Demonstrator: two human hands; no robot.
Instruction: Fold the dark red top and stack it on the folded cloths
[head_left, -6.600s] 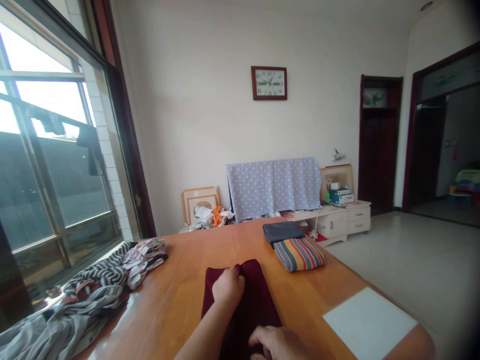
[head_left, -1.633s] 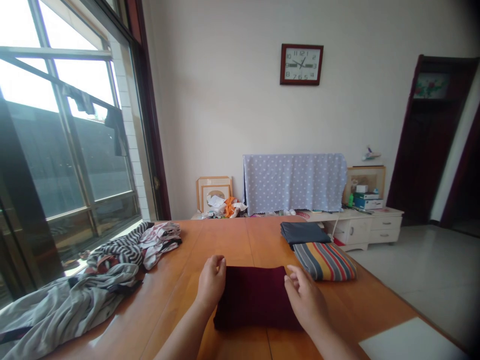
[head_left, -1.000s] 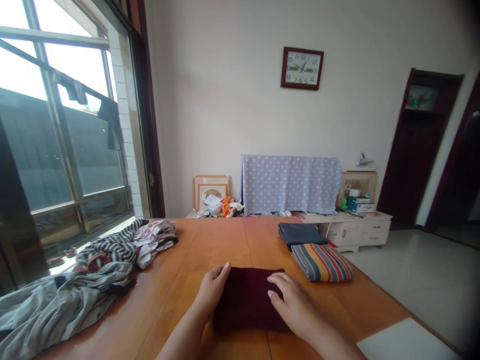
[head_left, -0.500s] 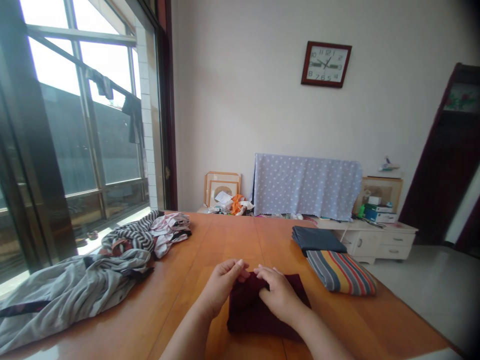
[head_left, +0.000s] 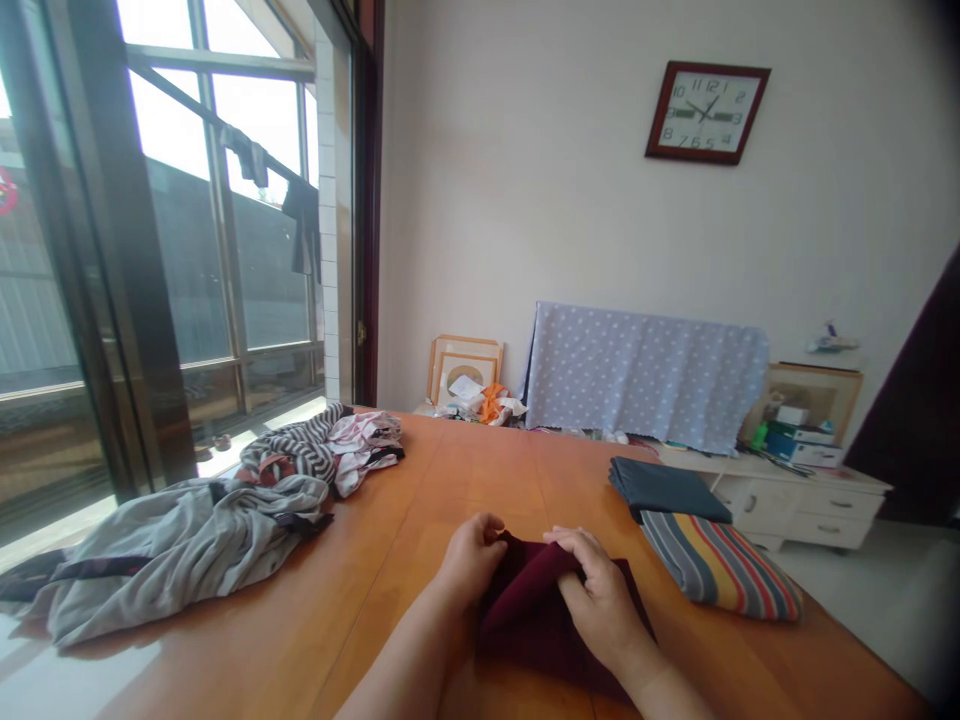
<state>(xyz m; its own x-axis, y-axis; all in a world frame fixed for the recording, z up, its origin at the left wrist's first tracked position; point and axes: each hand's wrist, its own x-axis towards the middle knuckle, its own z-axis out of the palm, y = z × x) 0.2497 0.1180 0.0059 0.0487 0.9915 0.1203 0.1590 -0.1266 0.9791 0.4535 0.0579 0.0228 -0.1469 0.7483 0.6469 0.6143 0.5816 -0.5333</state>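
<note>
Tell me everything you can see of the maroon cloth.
The maroon cloth is plain, soft-looking fabric, folded, on the wooden table. Its upper layer rises in a rounded fold between the left hand and right hand, both gripping its far side; the near part lies flatter. Its garment type isn't clear.

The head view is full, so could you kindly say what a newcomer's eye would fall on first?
It would probably fall on the dark red cloth on the table in front, the right hand holding up a fold and the left hand at its edge. Next come the striped folded cloth on the right, the rumpled clothes on the left and, high up, the wall clock.
</note>
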